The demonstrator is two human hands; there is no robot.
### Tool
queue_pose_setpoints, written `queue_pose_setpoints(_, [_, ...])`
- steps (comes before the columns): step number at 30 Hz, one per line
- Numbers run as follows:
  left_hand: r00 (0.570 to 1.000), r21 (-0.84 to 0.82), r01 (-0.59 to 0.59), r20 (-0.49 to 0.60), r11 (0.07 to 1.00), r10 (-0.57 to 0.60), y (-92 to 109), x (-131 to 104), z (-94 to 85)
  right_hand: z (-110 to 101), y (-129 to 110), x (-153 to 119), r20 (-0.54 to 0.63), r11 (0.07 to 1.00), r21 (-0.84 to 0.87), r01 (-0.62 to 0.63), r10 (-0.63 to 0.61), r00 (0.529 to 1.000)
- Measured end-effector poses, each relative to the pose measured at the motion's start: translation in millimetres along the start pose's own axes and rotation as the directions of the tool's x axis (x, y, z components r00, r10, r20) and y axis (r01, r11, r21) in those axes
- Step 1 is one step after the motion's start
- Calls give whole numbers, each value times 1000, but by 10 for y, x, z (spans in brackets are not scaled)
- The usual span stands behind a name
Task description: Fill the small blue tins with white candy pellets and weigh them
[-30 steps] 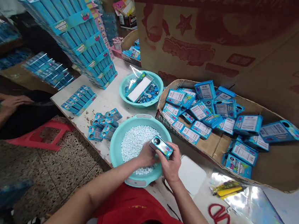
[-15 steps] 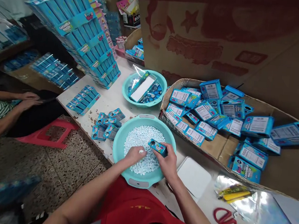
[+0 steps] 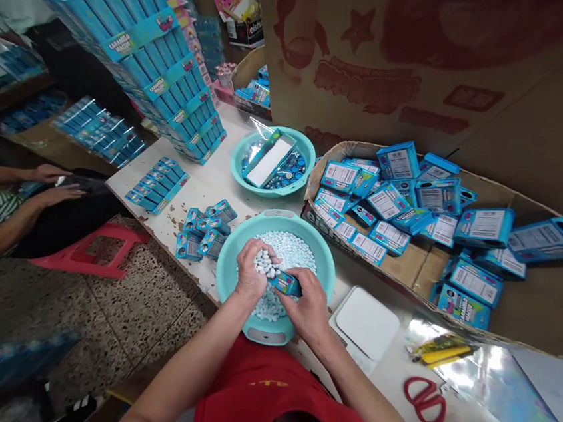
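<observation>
Over a turquoise basin (image 3: 229, 259) of small white candies (image 3: 292, 249), my left hand (image 3: 251, 268) is cupped round a handful of the candies. My right hand (image 3: 308, 301) grips a small blue box (image 3: 286, 283), its end against the candies in my left palm. Several similar blue boxes (image 3: 204, 226) lie in a group left of the basin. Behind it stands a second turquoise basin (image 3: 308, 148) with a clear-wrapped blue and white pack and small blue pieces.
An open carton (image 3: 416, 269) of blue boxes stands at the right. Nearby are a white scale (image 3: 367, 324) and red scissors (image 3: 425, 401). Stacked blue packs (image 3: 151, 56) rise at the back left. A person's hands (image 3: 55, 187) show at the far left.
My left hand has come up from the candies with a handful and turned palm up beside the box. The box has moved slightly left and down in my right hand.
</observation>
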State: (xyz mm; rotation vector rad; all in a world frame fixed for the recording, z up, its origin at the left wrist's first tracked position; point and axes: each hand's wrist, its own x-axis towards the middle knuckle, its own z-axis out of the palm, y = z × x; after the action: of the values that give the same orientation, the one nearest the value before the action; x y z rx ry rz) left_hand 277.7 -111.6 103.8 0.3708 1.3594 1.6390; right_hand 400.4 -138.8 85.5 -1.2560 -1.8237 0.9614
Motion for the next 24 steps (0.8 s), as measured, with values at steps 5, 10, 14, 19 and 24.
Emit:
queue_pose_setpoints(5, [999,-73,43,-5,996,-44,14,8,9,-19,-12,36,14,998,37,-53,53,999])
queue_pose_setpoints(10, [1000,-38,4,-7,999,-4,27,-7,37,-37,-55,41,-3,993,98,-67,67,998])
queue_pose_setpoints(14, [999,10,-30,-13,1000,30,42,-37,67,-26,-71,42,-4,989,123,-88,89,996])
queue_pose_setpoints(19, [997,58,-75,8,995,75,91,-76,104,-37,-138,62,-27,984,115,-139,143,989])
queue_pose_setpoints(24, [988,56,-150,-31,987,152,103,-66,135,-70,-196,84,-72,976,180,-125,140,988])
